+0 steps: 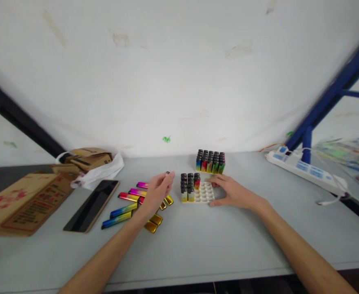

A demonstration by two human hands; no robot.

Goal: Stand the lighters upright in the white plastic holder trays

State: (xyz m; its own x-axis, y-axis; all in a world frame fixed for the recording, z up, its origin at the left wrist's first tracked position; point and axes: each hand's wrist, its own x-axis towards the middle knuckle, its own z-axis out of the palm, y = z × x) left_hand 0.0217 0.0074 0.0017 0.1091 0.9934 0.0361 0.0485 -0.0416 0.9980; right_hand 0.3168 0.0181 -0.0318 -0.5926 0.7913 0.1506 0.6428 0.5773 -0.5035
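Observation:
My left hand [158,191] is closed above the table, just left of the tray. A small dark tip of a lighter [167,173] shows at its fingertips; the rest is hidden in the hand. A white tray [204,192] with round-edged slots holds several black-topped lighters [187,188] standing upright on its left side. My right hand [230,191] grips the tray's right side, thumb at the near corner and fingers toward the far edge. Loose shiny lighters [120,210] in blue, red, pink and gold lie beside and partly under my left forearm.
A block of upright lighters [210,162] stands behind the tray by the wall. Further left are a dark phone [91,206], a white cloth or bag [101,173] and cardboard boxes [23,202]. A white power strip [306,171] with cables lies at the right.

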